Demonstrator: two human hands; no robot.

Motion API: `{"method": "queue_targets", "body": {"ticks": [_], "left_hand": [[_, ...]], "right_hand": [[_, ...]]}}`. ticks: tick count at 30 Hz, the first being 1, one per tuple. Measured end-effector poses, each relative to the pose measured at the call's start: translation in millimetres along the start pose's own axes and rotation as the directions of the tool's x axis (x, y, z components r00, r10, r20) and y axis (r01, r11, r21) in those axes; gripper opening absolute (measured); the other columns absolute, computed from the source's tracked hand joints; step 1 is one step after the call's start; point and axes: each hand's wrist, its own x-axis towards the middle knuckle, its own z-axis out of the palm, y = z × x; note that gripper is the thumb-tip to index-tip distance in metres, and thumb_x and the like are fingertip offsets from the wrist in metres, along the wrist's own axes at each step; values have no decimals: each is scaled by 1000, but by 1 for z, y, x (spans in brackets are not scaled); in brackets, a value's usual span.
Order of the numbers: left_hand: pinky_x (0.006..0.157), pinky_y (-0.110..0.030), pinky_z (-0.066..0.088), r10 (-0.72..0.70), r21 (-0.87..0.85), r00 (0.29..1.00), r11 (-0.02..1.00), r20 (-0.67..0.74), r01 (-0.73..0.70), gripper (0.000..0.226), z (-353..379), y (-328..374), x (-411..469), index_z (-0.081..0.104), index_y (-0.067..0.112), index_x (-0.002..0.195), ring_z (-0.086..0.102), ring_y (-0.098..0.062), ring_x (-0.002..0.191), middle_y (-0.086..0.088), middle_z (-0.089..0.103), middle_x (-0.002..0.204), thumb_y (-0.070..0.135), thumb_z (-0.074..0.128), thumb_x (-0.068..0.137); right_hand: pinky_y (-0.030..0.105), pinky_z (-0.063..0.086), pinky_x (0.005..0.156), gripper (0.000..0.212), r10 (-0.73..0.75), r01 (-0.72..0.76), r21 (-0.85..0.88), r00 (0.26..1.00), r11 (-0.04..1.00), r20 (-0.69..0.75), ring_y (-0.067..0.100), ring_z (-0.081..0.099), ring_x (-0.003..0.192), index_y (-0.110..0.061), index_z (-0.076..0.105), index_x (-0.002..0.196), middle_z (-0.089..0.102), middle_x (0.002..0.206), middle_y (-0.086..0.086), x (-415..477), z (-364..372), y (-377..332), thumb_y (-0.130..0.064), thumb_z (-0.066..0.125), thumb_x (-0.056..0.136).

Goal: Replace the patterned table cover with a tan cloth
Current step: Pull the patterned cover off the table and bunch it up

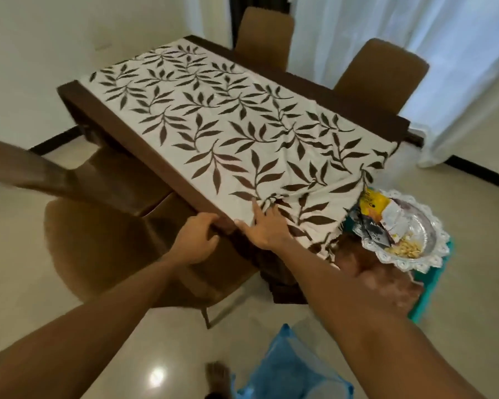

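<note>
A cream table cover (pixel 213 119) with a brown leaf pattern lies over the dark wooden table (pixel 144 148), its brown border along the near-left edge. My left hand (pixel 196 240) grips that brown border at the table's near corner. My right hand (pixel 264 226) rests flat on the patterned cover just beside it, fingers spread, where the cloth bunches and hangs over the near end. No tan cloth is in view.
A silver plate (pixel 409 234) with snack packets and crumbs sits on a teal stool (pixel 432 289) at the right. Brown chairs stand at the far side (pixel 380 73), (pixel 264 33) and at the near left (pixel 104 240). White curtains hang at the back right.
</note>
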Motion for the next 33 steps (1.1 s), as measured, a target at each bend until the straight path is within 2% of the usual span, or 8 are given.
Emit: {"method": "queue_targets", "body": {"ticks": [5,10,13,16,18,22,27,33], "left_hand": [[117,-49,33,0,105,998,994,57,-6,72,-19,-51,95,38,10,149,34,-31,144,-13,42,152,21,72,87],[123,-46,20,79,167,983,980,166,-107,77,-37,-90,169,35,5,151,27,-32,147,-18,37,155,26,70,86],[118,-44,30,88,159,979,980,186,-118,73,-42,-102,193,41,5,147,38,-32,141,-17,44,150,31,72,87],[101,-43,47,194,129,975,970,107,-207,56,-45,-112,205,59,7,131,56,-30,119,-11,60,127,35,70,84],[90,-39,49,230,50,972,971,50,-233,41,-53,-118,216,65,9,120,60,-27,108,-8,65,115,30,69,85],[87,-31,48,289,-91,949,956,124,-279,25,-70,-132,233,69,14,113,63,-20,103,-2,68,111,18,62,89],[92,-34,52,435,-252,852,894,291,-370,20,-90,-160,260,73,13,107,66,-18,100,-2,70,112,15,64,90],[93,-29,49,589,-256,709,808,387,-531,33,-102,-177,253,67,11,118,61,-21,109,-4,64,121,17,68,85]], "right_hand": [[47,6,125,87,13,-14,126,1000,992,6,33,1,157,-30,-4,162,9,169,17,63,-9,-22,-77,27,95],[47,19,122,80,62,-56,232,998,971,-19,30,14,155,-26,-2,163,17,168,13,115,-29,-47,-65,31,102],[49,24,120,77,109,-90,268,993,959,-54,30,21,154,-24,1,163,22,167,12,141,-32,-62,-61,31,103],[48,25,120,74,144,-112,296,985,949,-90,30,23,153,-24,4,163,26,166,13,164,-32,-82,-58,32,104],[47,25,120,71,183,-134,326,975,936,-126,32,26,151,-22,7,163,29,164,14,180,-29,-96,-54,33,105],[44,33,117,64,279,-187,373,937,909,-211,33,37,145,-24,14,163,36,161,12,192,-18,-108,-44,36,106],[31,34,112,49,488,-268,586,835,765,-255,28,46,140,-24,37,157,48,154,7,199,-14,-123,-27,39,108],[29,39,108,47,496,-261,559,807,787,-320,30,55,131,-13,43,153,58,143,15,175,21,-187,-9,40,106]]}}
